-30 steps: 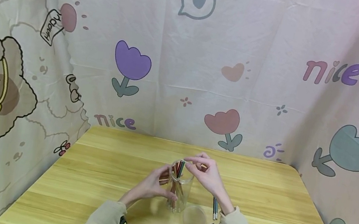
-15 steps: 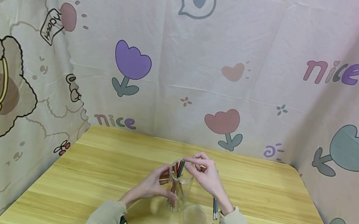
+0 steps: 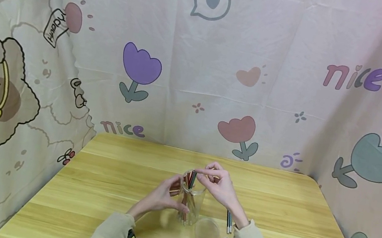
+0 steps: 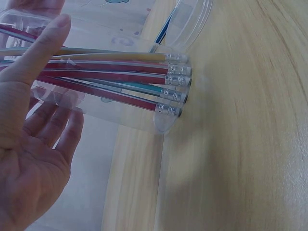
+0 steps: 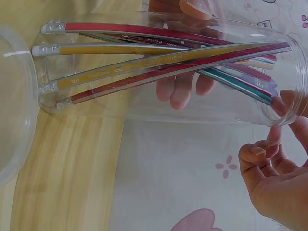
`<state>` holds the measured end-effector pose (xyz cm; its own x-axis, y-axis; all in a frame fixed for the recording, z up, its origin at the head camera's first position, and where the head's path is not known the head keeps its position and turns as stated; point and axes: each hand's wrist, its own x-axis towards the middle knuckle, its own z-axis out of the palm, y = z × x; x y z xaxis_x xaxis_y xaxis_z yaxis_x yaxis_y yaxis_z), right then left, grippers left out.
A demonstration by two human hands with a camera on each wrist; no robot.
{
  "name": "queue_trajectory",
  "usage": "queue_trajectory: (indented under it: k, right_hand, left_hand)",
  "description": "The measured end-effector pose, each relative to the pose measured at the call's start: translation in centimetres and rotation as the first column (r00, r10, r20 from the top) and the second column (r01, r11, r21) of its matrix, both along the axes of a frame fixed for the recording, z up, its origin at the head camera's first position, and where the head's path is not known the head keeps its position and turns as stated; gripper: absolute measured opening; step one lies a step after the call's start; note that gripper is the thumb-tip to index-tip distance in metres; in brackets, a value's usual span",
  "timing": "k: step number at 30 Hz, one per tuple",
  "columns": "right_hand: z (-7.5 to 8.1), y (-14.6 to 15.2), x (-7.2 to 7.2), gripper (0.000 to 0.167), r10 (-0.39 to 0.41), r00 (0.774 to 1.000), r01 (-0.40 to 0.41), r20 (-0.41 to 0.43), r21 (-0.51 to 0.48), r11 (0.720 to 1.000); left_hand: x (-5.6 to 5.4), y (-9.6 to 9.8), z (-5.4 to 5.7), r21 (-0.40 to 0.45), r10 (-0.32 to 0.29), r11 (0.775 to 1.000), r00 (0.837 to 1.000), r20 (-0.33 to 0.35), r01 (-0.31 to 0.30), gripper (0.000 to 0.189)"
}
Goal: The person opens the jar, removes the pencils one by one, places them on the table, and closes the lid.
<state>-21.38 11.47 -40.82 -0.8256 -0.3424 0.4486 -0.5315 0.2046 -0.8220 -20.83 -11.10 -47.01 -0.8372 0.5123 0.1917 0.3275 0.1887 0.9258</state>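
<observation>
The left hand (image 3: 163, 195) is wrapped round the left side of the jar (image 3: 195, 210), by which it is steadied on the table (image 3: 107, 189). Inside, red and yellow pencils (image 5: 120, 69) are leaned, erasers down. At the jar's mouth, on its right, the tip of a teal pencil (image 5: 236, 86) appears to be pinched by the right hand (image 3: 218, 184). Over the last second almost nothing has been shifted, so the work is judged to be held at this one pencil. Right of the jar's base, the lid (image 3: 207, 232) is laid flat; farther right, loose pencils (image 3: 229, 221) are partly hidden. Pale wood grain is shown around the jar; behind it, a flower-printed cloth (image 3: 194, 52) is hung.
</observation>
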Motion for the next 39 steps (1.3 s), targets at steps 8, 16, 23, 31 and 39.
queue_trajectory:
  k: [8, 16, 23, 31, 39]
  right_hand:
    - [-0.08, -0.05, 0.09, 0.018, -0.003, 1.0, 0.002, -0.005, -0.032, 0.999]
    - [0.05, 0.27, 0.16, 0.017, 0.041, 0.999, -0.041, 0.0, -0.063, 0.997]
    - [0.52, 0.52, 0.08, 0.018, 0.042, 0.994, -0.036, 0.1, -0.062, 0.997]
    - [0.71, 0.37, -0.07, 0.013, 0.054, 0.998, -0.053, 0.018, -0.037, 0.998]
    - [0.78, 0.38, -0.26, 0.008, 0.049, 0.992, -0.046, -0.113, 0.028, 0.999]
  left_hand:
    - [-0.04, -0.05, -0.01, -0.003, -0.011, 1.0, 1.0, -0.002, 0.011, 0.084]
    - [0.05, -0.11, -0.02, -0.003, -0.01, 1.0, 1.0, 0.003, 0.01, 0.083]
    - [0.01, -0.1, -0.09, 0.003, -0.015, 1.0, 1.0, 0.002, 0.015, 0.079]
    - [0.05, -0.03, -0.03, 0.001, -0.01, 1.0, 1.0, -0.007, 0.01, 0.073]
    - [0.01, 0.02, -0.01, 0.012, -0.009, 1.0, 1.0, -0.013, 0.009, 0.071]
